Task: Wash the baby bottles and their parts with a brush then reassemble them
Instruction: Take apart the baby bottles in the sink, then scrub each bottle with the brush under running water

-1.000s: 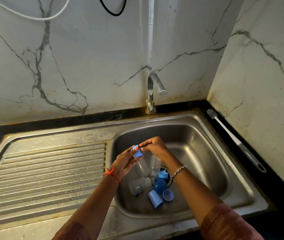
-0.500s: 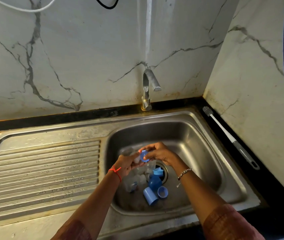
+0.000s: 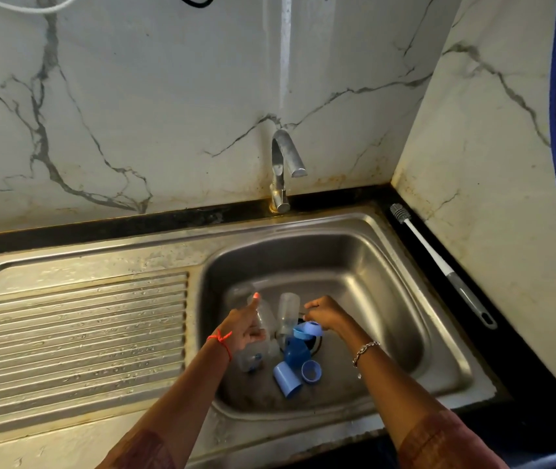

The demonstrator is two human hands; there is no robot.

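Left of centre in the sink [image 3: 388, 282], the left hand [image 3: 244, 330] is wrapped round a clear bottle [image 3: 264, 314], thumb up. Just right of it, the right hand [image 3: 329, 314] appears to pinch a blue collar [image 3: 307, 331] over the drain, above the loose blue caps [image 3: 286, 379]. The parts look to be coming apart for washing, so set the collar down away from the drain hole, hold the bottle firmly, then reach for the brush [image 3: 439, 265] on the dark counter at the right.
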